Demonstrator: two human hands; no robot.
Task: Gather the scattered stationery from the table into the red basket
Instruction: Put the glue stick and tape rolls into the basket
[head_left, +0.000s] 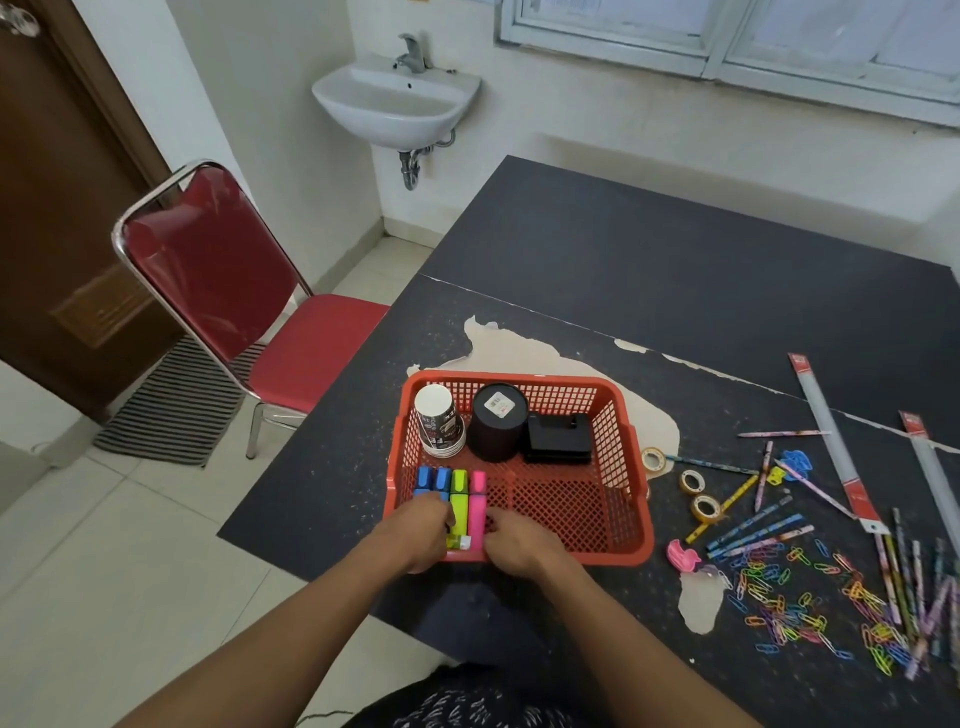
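- Red basket (519, 376) sits on the bench (623, 260) right in front of you, near the front edge. Both your arms reach into its near-left corner.
- Four highlighters lie flat there, side by side and touching, caps pointing away from you: two blue highlighters (434, 479), a yellow highlighter (458, 499) and a pink highlighter (478, 499). The tight row looks deliberate and leaves the mesh floor to their right free.
- Left hand (423, 532): your fingers (441, 512) curl down over the near ends of the blue pair, probably to square them against the basket wall.
- Right hand (517, 543): your fingers (496, 519) are bent against the pink highlighter's outer side. You may be pinching it or only nudging it. I cannot tell which.
- Between them, your hands bracket the row from both sides, which reads as tidying, not lifting.
- Already in the basket's far half: a stack of paper cups (439, 421), a black cylinder (497, 423) and a black box (558, 439), standing close together along the far wall.
- Still out on the bench, to the basket's right: tape rolls (692, 482) just beside it, then pencils (756, 530), a spread of coloured paper clips (779, 597) and sleeved rulers (831, 441) well apart from it.
- Judgement: the task is early to midway. The paper clips will be the slow part, being small, many and liable to slip through the mesh.
- The rulers look longer than the basket, so expect them to rest tilted over the rim.
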